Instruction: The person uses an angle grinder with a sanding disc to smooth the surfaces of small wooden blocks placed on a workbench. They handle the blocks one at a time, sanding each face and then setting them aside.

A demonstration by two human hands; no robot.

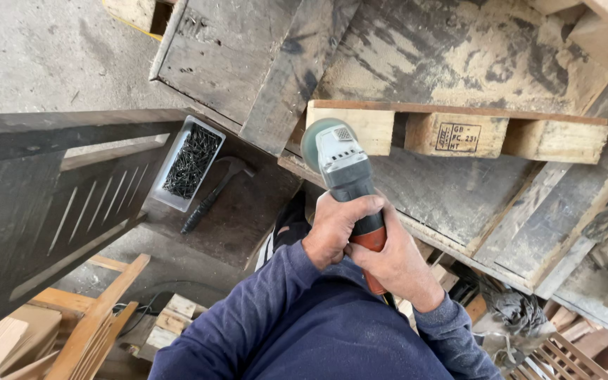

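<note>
Both my hands grip an angle grinder (343, 165) with a grey head, dark body and orange rear handle. My left hand (333, 231) wraps the body from the left. My right hand (397, 266) closes round the orange handle just behind it. The grinder's disc (311, 143) is at the end of a pale wooden pallet block (367, 128); whether they touch is unclear. That block sits under a thin board (459, 110) on a dusty, dark pallet (452, 197). Blue sleeves cover both my arms.
A grey tray of dark nails (191, 162) and a hammer (212, 193) lie on a dark board to the left. A dark slatted wooden panel (43, 204) stands at far left. Pale wood strips (93, 327) are at lower left, and worn gloves (515, 317) at lower right.
</note>
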